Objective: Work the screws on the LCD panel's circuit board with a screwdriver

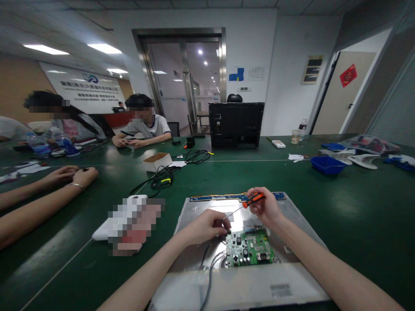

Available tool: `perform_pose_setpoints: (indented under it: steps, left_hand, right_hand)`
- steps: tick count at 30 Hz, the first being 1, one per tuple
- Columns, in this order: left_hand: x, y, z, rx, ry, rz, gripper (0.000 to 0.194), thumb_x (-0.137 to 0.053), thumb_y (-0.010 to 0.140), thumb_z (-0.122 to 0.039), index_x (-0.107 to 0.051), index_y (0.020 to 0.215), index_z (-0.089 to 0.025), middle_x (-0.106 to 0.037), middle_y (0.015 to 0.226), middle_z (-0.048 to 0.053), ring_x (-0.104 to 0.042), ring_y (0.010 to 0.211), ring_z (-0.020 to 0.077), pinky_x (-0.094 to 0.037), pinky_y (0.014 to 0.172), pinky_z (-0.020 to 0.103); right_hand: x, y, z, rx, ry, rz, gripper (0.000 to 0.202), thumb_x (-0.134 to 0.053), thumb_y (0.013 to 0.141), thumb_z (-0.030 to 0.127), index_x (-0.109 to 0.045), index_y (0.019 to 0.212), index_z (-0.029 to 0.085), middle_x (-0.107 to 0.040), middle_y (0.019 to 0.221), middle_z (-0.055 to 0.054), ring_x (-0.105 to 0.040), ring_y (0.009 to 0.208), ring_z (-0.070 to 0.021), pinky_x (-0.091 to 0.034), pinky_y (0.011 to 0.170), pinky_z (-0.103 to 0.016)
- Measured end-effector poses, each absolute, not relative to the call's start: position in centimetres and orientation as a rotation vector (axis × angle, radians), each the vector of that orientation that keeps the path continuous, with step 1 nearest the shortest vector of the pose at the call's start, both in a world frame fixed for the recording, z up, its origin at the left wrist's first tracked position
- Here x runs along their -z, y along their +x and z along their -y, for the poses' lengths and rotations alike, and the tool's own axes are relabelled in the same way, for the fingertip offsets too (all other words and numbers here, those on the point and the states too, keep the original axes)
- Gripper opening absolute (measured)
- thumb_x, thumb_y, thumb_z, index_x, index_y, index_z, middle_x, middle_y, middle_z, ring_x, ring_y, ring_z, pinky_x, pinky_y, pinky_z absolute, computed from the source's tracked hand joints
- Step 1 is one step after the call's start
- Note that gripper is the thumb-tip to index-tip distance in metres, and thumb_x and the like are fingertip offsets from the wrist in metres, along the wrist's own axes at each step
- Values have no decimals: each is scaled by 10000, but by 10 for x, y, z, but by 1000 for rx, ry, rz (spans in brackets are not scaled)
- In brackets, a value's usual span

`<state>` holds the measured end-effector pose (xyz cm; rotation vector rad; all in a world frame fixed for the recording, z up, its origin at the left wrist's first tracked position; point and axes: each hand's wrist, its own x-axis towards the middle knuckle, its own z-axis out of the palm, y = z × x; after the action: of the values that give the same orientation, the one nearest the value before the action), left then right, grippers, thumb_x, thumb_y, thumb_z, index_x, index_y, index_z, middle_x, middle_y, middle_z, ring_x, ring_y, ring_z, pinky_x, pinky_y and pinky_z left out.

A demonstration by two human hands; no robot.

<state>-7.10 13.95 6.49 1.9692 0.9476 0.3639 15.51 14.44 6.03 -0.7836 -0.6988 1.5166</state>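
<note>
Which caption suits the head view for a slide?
Right hand holding a screwdriver, left hand near its tip, beside a green circuit board.

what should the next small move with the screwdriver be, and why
Probably guide the screwdriver tip gently toward the green circuit board's far-left corner: the right hand grips the handle, the shaft slants down toward the left hand, and that hand is at this corner. Whether a screw sits there is hidden.
</note>
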Motion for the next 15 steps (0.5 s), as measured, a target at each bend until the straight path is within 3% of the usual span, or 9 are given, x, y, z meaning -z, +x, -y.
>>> perform_pose_setpoints:
  steps: [15]
  left_hand:
    - [-62, -70, -140, -385, 2060, -925, 69, -684, 770, -176, -738, 808, -158, -639, 703, -7, -539, 643, 138, -390, 594, 224]
  right_hand:
    - [-61, 155, -144, -1536, -808, 712, 263, -703, 666, 415, -647, 590, 170, -417, 376, 63, -300, 323, -54, -241, 335, -170]
